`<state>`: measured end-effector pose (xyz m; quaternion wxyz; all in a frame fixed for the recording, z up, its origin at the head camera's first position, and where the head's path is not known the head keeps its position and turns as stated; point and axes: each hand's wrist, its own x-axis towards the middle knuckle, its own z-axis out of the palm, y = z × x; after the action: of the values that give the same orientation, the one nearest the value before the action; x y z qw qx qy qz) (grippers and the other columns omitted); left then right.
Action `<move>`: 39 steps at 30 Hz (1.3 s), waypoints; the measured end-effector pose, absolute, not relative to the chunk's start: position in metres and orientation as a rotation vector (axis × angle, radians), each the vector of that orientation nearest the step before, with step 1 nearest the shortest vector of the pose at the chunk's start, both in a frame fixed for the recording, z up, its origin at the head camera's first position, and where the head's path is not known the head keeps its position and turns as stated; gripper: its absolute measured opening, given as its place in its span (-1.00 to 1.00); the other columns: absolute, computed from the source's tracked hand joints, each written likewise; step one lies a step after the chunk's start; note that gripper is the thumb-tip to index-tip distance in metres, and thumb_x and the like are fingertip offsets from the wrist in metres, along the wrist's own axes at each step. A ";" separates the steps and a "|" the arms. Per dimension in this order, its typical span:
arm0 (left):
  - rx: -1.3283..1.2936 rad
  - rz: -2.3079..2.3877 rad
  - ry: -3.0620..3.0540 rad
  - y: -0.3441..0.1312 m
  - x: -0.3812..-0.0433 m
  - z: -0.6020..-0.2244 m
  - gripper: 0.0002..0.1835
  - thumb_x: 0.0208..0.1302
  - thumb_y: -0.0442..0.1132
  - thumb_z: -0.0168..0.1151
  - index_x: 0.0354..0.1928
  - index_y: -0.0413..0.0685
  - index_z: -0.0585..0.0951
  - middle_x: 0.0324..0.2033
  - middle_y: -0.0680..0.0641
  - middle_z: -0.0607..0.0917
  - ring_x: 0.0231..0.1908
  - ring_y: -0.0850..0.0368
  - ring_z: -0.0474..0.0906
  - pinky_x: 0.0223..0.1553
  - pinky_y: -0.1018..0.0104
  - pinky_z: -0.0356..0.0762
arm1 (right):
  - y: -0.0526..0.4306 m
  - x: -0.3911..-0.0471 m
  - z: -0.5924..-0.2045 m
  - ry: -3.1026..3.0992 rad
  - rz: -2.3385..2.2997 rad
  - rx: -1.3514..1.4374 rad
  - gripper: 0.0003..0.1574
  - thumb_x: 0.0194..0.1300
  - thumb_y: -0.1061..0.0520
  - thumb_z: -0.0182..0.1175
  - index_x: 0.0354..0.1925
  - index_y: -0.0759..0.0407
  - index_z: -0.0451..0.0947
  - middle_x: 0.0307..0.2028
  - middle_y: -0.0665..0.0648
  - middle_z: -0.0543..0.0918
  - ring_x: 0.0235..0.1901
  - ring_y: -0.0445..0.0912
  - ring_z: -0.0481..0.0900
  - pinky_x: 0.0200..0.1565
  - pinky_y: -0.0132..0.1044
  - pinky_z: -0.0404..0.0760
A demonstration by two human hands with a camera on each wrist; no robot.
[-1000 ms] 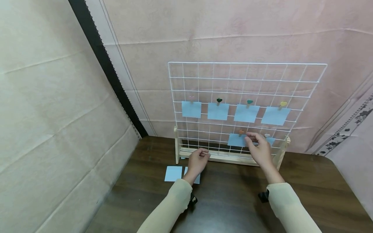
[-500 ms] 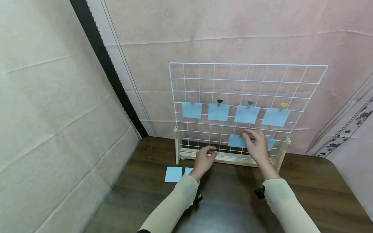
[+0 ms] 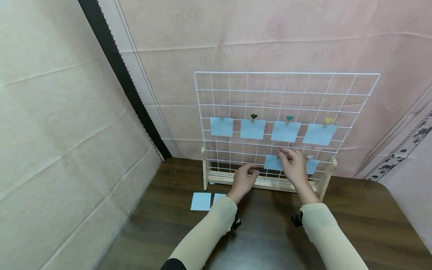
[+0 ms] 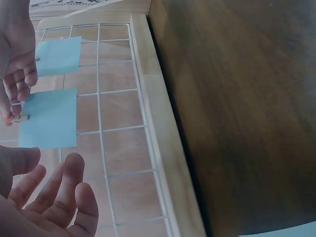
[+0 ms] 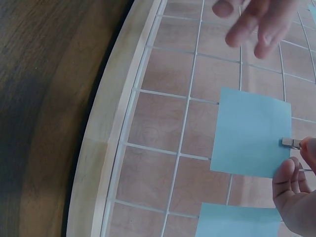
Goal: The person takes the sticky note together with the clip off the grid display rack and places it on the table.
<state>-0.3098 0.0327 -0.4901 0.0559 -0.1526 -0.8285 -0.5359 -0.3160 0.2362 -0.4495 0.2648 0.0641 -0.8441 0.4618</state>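
Note:
Pale-blue paper squares hang by small heart-topped clothespins on a white wire grid [image 3: 287, 72]. My right hand [image 3: 294, 167] pinches the orange-topped clothespin [image 5: 291, 142] at the top edge of the left lower-row square [image 3: 273, 162]. Beside that hand hangs another lower-row square [image 3: 312, 166]; its clothespin [image 3: 309, 157] is white. My left hand [image 3: 243, 182] hovers in front of the grid, left of the pinned square, its fingers loosely curved and holding nothing. In the left wrist view its fingertips [image 4: 74, 165] are close to the square's edge; contact cannot be told.
Above, a row of squares [image 3: 253, 129] hangs across the grid. Wooden feet and a base bar [image 3: 276, 185] hold the grid up on the brown table [image 3: 263, 232]. One loose blue square [image 3: 200, 201] lies left, another [image 3: 218, 197] partly under the left forearm.
My left hand has moved right along the grid's bottom toward the lower-row square. The right hand has shifted slightly left and up, onto the orange-topped clothespin.

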 end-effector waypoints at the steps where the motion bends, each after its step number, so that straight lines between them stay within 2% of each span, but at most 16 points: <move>1: -0.476 -1.604 -2.523 0.035 -0.311 -0.488 -0.68 0.58 -0.20 0.22 0.25 -0.11 0.69 -0.06 -0.06 0.79 -0.10 0.13 0.72 -0.14 0.28 0.67 | 0.237 -0.316 -0.449 -2.279 1.246 0.171 -0.66 0.61 0.21 0.15 0.17 0.39 0.66 -0.08 0.31 0.65 -0.22 -0.22 0.50 -0.21 -0.55 0.44; 5: -0.520 -1.572 -2.527 0.040 -0.315 -0.480 -0.65 0.59 -0.21 0.20 0.30 -0.12 0.65 0.01 -0.08 0.78 -0.01 0.07 0.70 -0.05 0.22 0.67 | 0.238 -0.318 -0.449 -2.277 1.236 0.161 -0.68 0.60 0.23 0.16 0.14 0.39 0.68 -0.10 0.31 0.66 -0.24 -0.19 0.48 -0.24 -0.52 0.42; 9: -0.519 -1.578 -2.523 0.043 -0.319 -0.475 -0.65 0.58 -0.21 0.22 0.31 -0.07 0.65 0.03 -0.06 0.77 -0.01 0.12 0.66 -0.02 0.23 0.65 | 0.238 -0.318 -0.448 -2.288 1.232 0.146 -0.69 0.60 0.22 0.16 0.13 0.38 0.70 -0.13 0.31 0.66 -0.26 -0.15 0.47 -0.27 -0.46 0.41; 15: -0.512 -1.606 -2.535 0.047 -0.323 -0.471 -0.63 0.59 -0.19 0.21 0.35 0.03 0.63 0.15 -0.03 0.73 0.14 0.11 0.65 0.11 0.19 0.64 | 0.236 -0.318 -0.446 -2.290 1.225 0.124 -0.70 0.60 0.21 0.17 0.08 0.37 0.72 -0.19 0.29 0.64 -0.29 -0.11 0.45 -0.29 -0.39 0.38; 18: -0.525 -1.623 -2.532 0.049 -0.325 -0.471 -0.64 0.60 -0.17 0.19 0.34 0.07 0.63 0.16 -0.02 0.72 0.15 0.10 0.65 0.11 0.18 0.65 | 0.236 -0.319 -0.446 -2.280 1.232 0.114 -0.71 0.60 0.19 0.17 0.06 0.36 0.73 -0.22 0.28 0.64 -0.29 -0.12 0.44 -0.30 -0.38 0.37; 25: -0.544 -1.653 -2.524 0.056 -0.328 -0.473 -0.68 0.61 -0.18 0.18 0.28 -0.03 0.65 0.16 -0.03 0.73 0.15 0.14 0.66 0.12 0.25 0.64 | 0.236 -0.320 -0.449 -2.268 1.236 0.105 -0.69 0.60 0.19 0.18 0.06 0.39 0.73 -0.22 0.29 0.64 -0.30 -0.10 0.47 -0.31 -0.38 0.38; 33: -0.499 -1.693 -2.487 0.067 -0.331 -0.474 -0.68 0.58 -0.21 0.22 0.24 -0.16 0.66 0.07 -0.11 0.76 0.05 0.07 0.71 0.02 0.27 0.68 | 0.236 -0.320 -0.451 -2.257 1.229 0.141 -0.69 0.59 0.21 0.18 0.10 0.39 0.71 -0.19 0.32 0.65 -0.29 -0.07 0.54 -0.30 -0.47 0.40; 39: -0.459 -1.743 -2.464 0.071 -0.331 -0.475 -0.72 0.57 -0.22 0.25 0.18 -0.16 0.71 -0.03 -0.08 0.77 -0.15 0.14 0.74 -0.14 0.34 0.68 | 0.236 -0.319 -0.451 -2.257 1.245 0.156 -0.69 0.60 0.20 0.19 0.08 0.40 0.70 -0.17 0.32 0.64 -0.29 -0.08 0.53 -0.28 -0.46 0.40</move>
<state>-0.3305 0.0708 -0.4753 0.0441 -0.1501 -0.8063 -0.5704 -0.3192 0.2362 -0.4513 0.2761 0.0579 -0.8400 0.4635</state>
